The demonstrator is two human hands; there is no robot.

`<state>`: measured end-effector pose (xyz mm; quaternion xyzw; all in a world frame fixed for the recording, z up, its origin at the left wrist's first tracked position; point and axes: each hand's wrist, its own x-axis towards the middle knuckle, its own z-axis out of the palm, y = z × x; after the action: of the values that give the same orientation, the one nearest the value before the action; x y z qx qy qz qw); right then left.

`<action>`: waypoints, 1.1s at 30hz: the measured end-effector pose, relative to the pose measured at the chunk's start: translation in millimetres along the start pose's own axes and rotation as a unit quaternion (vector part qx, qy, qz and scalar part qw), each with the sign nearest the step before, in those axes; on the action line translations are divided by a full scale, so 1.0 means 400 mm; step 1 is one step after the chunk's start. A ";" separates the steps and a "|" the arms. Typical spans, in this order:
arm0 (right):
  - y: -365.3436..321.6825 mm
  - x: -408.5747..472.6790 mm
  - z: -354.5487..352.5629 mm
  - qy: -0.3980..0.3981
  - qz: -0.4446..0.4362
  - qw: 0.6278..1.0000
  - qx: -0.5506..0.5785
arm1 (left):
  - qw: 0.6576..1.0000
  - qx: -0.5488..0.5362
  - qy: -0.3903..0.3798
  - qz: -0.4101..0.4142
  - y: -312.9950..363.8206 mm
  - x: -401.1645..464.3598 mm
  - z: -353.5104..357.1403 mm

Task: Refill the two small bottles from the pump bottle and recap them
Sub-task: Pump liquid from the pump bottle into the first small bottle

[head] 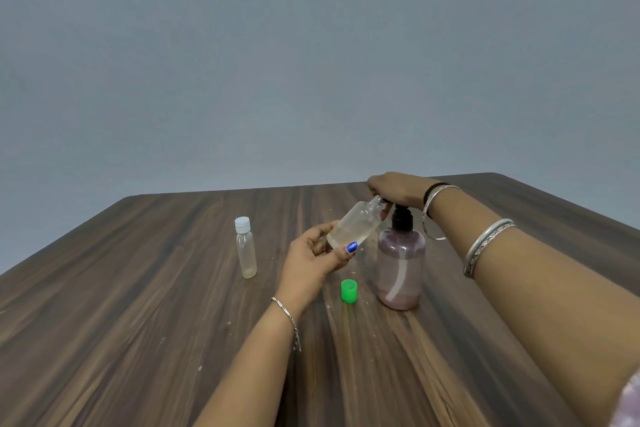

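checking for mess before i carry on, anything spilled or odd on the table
Small pale specks dot the table around the green cap and pump bottle, possibly drips or old marks; I cannot tell which. The cap lying loose fits the open bottle held tilted at the pump. Nothing else stands out.

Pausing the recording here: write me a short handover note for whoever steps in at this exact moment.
Left hand holds the uncapped small bottle tilted, its mouth at the pump spout.
Right hand rests on the pump head of the pump bottle, which stands on the table.
Green cap lies on the table beside the pump bottle.
Second small bottle stands apart, white cap on.
Done: one bottle opened, some liquid in it.
Left: finish filling, recap with the green cap; whether the second bottle still needs refilling is unclear.
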<state>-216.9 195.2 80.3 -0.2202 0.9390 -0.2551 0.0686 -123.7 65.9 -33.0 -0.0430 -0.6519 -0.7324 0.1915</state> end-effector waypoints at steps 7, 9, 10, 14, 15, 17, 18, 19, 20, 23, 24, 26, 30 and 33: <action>0.002 -0.002 -0.006 0.015 0.001 1.000 0.019 | 1.000 -0.003 0.000 -0.001 0.001 0.005 -0.002; 0.001 0.001 0.004 0.014 0.011 1.000 0.014 | 1.000 -0.006 -0.001 -0.001 0.001 0.005 -0.004; 0.002 0.001 0.009 0.020 0.013 1.000 0.015 | 1.000 -0.007 -0.002 -0.004 -0.002 0.003 -0.004; 0.013 0.002 0.014 0.010 -0.007 1.000 -0.020 | 1.000 -0.003 0.000 -0.003 -0.003 -0.002 -0.002; 0.015 0.002 0.013 0.016 -0.004 1.000 -0.006 | 1.000 -0.004 0.000 0.000 -0.002 -0.003 -0.001; 0.011 0.002 0.010 0.015 0.001 1.000 0.010 | 1.000 -0.007 0.000 0.000 0.002 -0.007 0.000; 0.009 0.001 0.007 0.010 0.000 1.000 0.016 | 1.000 -0.011 0.002 -0.002 0.002 -0.008 0.000; 0.007 -0.002 0.003 0.007 0.003 1.000 0.026 | 1.000 -0.015 0.003 -0.004 0.002 -0.008 0.001; 0.005 -0.007 -0.001 0.002 0.007 0.999 0.039 | 1.000 -0.017 0.003 -0.005 0.002 -0.008 0.000; 0.003 -0.017 -0.016 -0.005 0.016 0.999 0.050 | 1.000 -0.024 0.004 -0.007 0.004 -0.008 0.002; 0.002 -0.018 -0.018 0.000 0.016 0.999 0.043 | 1.000 -0.029 0.005 -0.007 0.004 -0.007 0.003; -0.003 -0.017 -0.015 -0.003 0.010 1.000 0.028 | 0.999 -0.040 0.005 -0.005 0.006 -0.006 0.004; -0.011 -0.021 -0.003 -0.009 -0.004 1.000 -0.008 | 0.999 -0.048 0.011 -0.003 0.000 -0.006 -0.001; -0.008 -0.016 -0.002 -0.018 -0.008 1.000 -0.019 | 0.999 -0.040 0.008 -0.005 -0.001 -0.002 -0.004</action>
<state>-210.1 196.0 82.5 -0.2333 0.9405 -0.2343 0.0790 -122.6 64.5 -33.8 -0.0417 -0.6208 -0.7591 0.1912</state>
